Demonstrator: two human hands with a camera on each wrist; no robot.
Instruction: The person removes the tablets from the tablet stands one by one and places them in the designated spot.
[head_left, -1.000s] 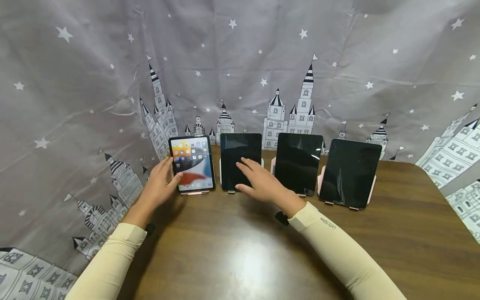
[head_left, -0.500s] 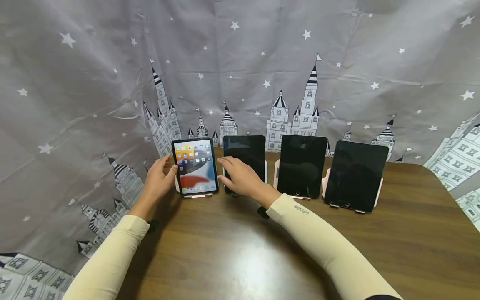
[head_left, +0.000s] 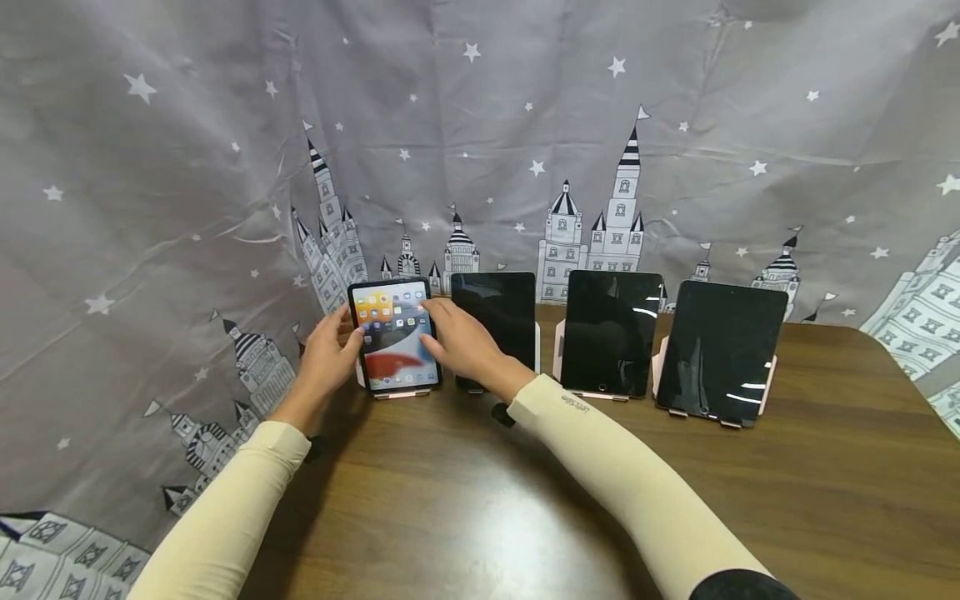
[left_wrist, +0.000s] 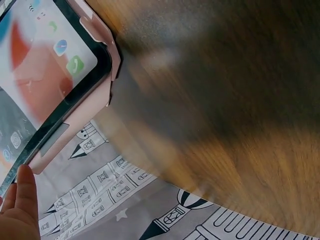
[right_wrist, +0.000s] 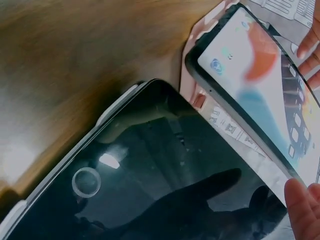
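In the head view, a tablet (head_left: 396, 337) with a lit home screen leans on a pink stand (head_left: 402, 393) at the left end of a row. My left hand (head_left: 324, 354) is at its left edge, thumb over the front border. In the left wrist view, one digit (left_wrist: 26, 187) meets the tablet's side. My right hand (head_left: 467, 340) reaches across a dark tablet (head_left: 502, 321) to the lit tablet's right edge. Its fingertips (right_wrist: 296, 197) are at that edge in the right wrist view; whether they press on it, I cannot tell.
Two more dark tablets, a middle one (head_left: 611, 333) and a tilted one (head_left: 722, 350), lean on stands to the right. All stand along the back of a brown wooden table (head_left: 450, 483). Behind hangs a grey curtain (head_left: 480, 100) printed with castles and stars.
My right hand has moved left, from in front of the second tablet to the lit tablet's right edge. The left hand stays at the left edge. The view has shifted slightly.
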